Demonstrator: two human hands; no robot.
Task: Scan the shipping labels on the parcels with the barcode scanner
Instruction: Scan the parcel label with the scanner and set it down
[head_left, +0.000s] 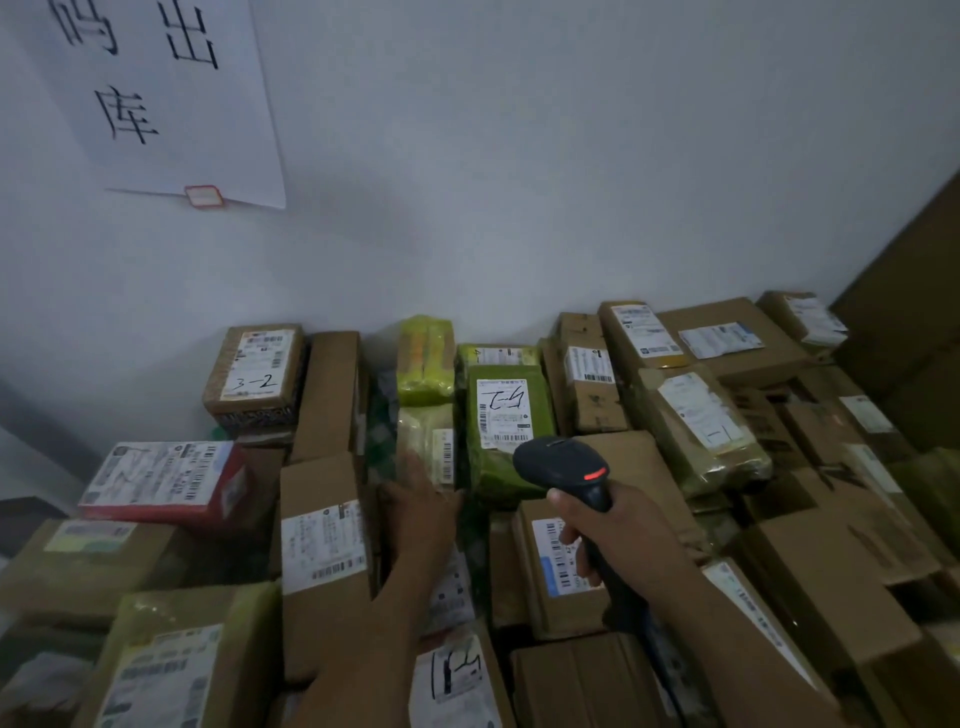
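Now, head view only. Your right hand (608, 525) grips the scanner (566, 467) by its handle, fingers wrapped round it. A red light shows on the back of the head. The handle runs from near-right up to far-left, and the nose points away from you, toward the wall (519, 208).

Straight ahead of the nose, just beyond it, lies the green parcel (488, 467), with its label (505, 413) face up. The label's long axis runs near to far, roughly in line with the scanner. One barcode crosses its near edge, closest to the nose; another runs up its left side. The handwriting reads upside down to you.

Your left hand (421, 499) is flat, fingers straight, reaching to the pale parcel (423, 441) just left of the green one. Contact looks likely but isn't certain.

Your right hand is the nearer to the label. Judgement: the next move is a small tilt of the nose down onto the near barcode.
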